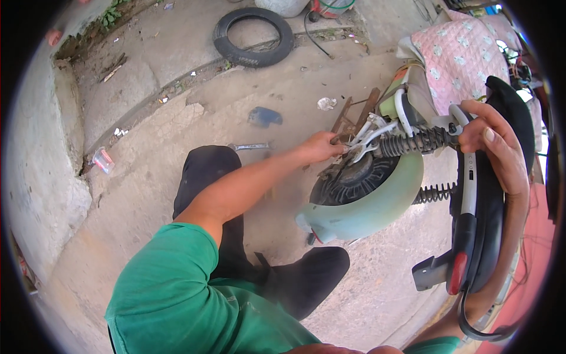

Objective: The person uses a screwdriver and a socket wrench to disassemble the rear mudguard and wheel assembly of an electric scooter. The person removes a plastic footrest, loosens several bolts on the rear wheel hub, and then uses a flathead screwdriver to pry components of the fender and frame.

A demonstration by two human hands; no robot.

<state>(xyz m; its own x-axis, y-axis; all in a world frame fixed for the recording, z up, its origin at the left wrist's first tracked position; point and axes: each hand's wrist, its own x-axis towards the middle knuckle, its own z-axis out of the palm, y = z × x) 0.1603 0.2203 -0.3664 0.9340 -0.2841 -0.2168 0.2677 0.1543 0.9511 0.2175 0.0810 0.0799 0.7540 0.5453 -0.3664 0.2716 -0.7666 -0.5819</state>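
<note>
My left hand [321, 147] is closed, fingers pinched at the silver metal bracket [367, 140] by the lower end of a black coil-spring shock absorber [413, 141]. Its fingertips hide what they hold. Across the scooter, my right hand [498, 135] curls around the silver grab rail [469, 197] beside the black seat [490, 224], close to the shock's upper end. Below the bracket sits the rear wheel [354, 180], partly covered by a pale green mudguard [368, 213]. A second coil spring [434, 193] shows behind the mudguard.
An open-ended wrench [250, 146] lies on the concrete by my knee, with a blue plastic piece [265, 117] beyond it. Farther off is a loose tyre [253, 36]. A pink quilted cover [457, 56] drapes the scooter's front; a concrete wall [41, 171] stands left.
</note>
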